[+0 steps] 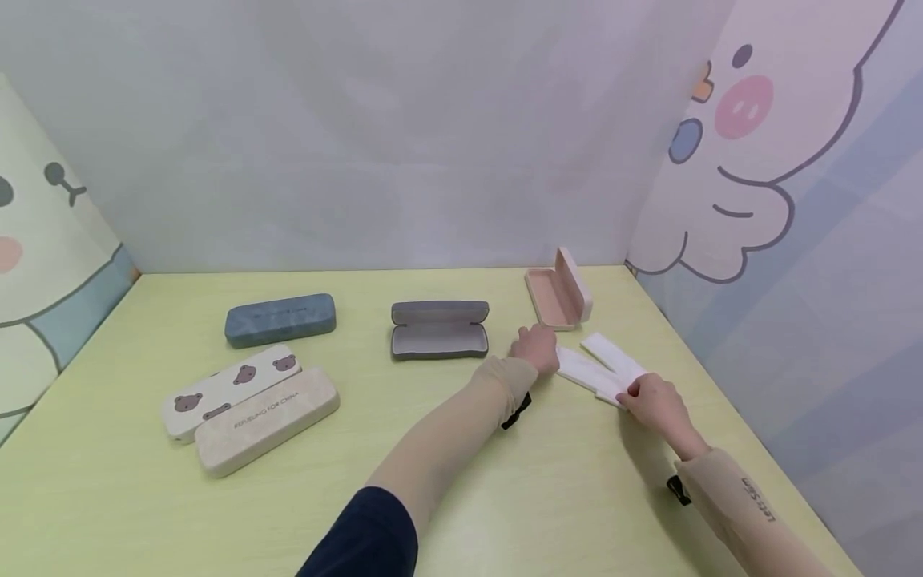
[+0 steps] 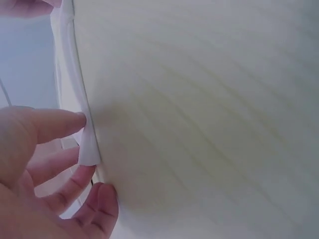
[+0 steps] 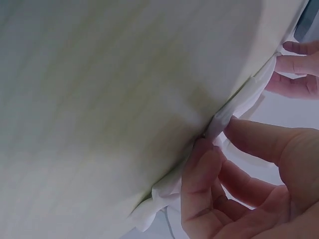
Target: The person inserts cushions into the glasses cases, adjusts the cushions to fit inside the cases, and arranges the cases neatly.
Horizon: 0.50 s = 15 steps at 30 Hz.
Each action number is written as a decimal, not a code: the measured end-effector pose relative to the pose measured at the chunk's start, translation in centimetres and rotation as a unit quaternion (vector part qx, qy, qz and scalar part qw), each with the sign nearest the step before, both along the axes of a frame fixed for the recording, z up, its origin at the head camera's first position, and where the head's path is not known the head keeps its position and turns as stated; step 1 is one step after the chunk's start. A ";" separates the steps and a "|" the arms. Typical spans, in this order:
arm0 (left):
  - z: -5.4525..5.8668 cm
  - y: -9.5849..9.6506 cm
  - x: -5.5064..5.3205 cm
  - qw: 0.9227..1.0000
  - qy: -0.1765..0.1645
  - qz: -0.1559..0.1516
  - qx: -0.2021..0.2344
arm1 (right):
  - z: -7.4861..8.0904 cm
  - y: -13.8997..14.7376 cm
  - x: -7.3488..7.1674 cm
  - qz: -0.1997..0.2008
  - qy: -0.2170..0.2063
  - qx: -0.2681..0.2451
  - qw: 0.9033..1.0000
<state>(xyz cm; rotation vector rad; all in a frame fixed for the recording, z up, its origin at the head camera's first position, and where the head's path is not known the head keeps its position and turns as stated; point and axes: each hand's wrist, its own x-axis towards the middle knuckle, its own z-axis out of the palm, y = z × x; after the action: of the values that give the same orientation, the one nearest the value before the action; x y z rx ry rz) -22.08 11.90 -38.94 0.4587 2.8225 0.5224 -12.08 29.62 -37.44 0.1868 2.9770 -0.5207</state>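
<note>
A white cloth (image 1: 587,371), folded into narrow strips that spread in a V, lies on the table's right side. My left hand (image 1: 535,349) pinches its left end; in the left wrist view the thumb (image 2: 60,124) and fingers have the cloth's edge between them. The near right part is pinched by my right hand (image 1: 658,407), whose thumb and fingers meet on the folded cloth (image 3: 244,97) in the right wrist view. Just behind the cloth stands an open pink glasses case (image 1: 558,296), and left of my left hand an open grey glasses case (image 1: 440,340).
On the left of the yellow table (image 1: 375,449) lie a closed blue glasses case (image 1: 281,319), a white case with bear prints (image 1: 241,385) and a beige case (image 1: 267,421) with lettering; the last two touch. Printed walls (image 1: 404,144) border the table.
</note>
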 end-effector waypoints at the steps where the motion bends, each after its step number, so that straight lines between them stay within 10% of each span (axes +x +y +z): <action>1: 0.0 -0.1 -0.1 1.000 -0.002 0.004 0.011 | 0.0 0.0 0.0 0.000 0.002 -0.004 1.000; 15: -0.6 -1.0 -1.2 0.988 -0.071 0.052 0.127 | -0.5 0.3 -0.4 0.016 0.010 -0.011 1.000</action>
<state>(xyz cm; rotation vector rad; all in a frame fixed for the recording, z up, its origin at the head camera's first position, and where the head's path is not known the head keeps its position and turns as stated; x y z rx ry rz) -23.26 10.90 -39.50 0.3075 2.6646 0.9049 -12.50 29.93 -37.89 0.1335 2.9868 -0.5533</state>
